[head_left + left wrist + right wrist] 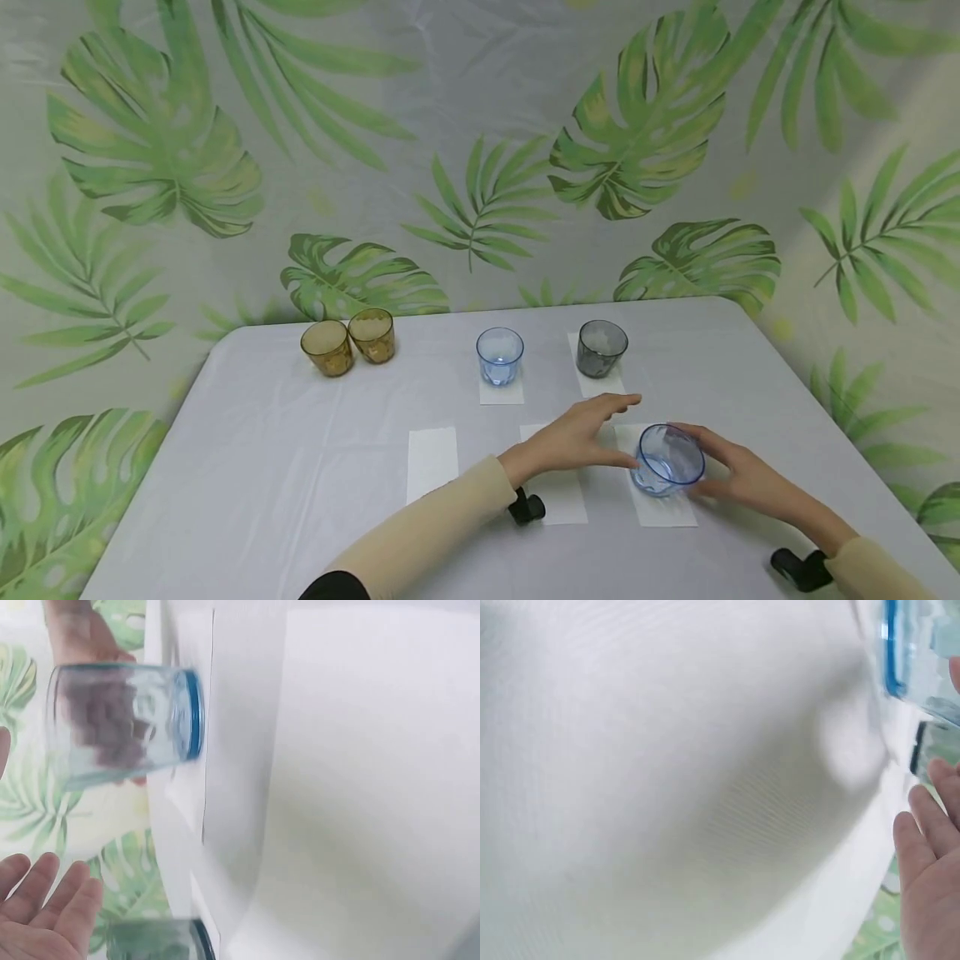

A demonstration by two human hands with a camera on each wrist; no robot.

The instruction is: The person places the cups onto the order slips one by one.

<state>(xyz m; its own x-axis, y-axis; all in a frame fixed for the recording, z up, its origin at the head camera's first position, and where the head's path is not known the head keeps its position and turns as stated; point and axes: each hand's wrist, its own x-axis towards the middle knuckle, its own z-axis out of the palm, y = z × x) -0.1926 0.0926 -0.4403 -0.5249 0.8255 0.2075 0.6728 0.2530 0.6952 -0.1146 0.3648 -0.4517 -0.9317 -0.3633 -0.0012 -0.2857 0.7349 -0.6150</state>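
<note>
A clear blue glass tumbler [667, 460] stands upright on a white paper rectangle [666, 510] at the table's front right. To its right is my right hand [750, 479], fingers extended behind the rim and thumb near the lower side; whether it touches is hard to tell. On the other side, my left hand [573, 437] has its fingers spread and thumb pointing at the tumbler, holding nothing. In the left wrist view the tumbler [124, 724] shows the right hand's fingers through its wall. The right wrist view shows straight right-hand fingers [930, 832] beside the tumbler [922, 667].
Farther back, another blue tumbler [499, 358] and a grey tumbler [601, 350] stand on paper rectangles. Two amber tumblers [327, 348] are close together at the back left. Bare paper rectangles [432, 462] lie left of centre and under the left forearm. A leaf-print cloth [480, 100] hangs behind.
</note>
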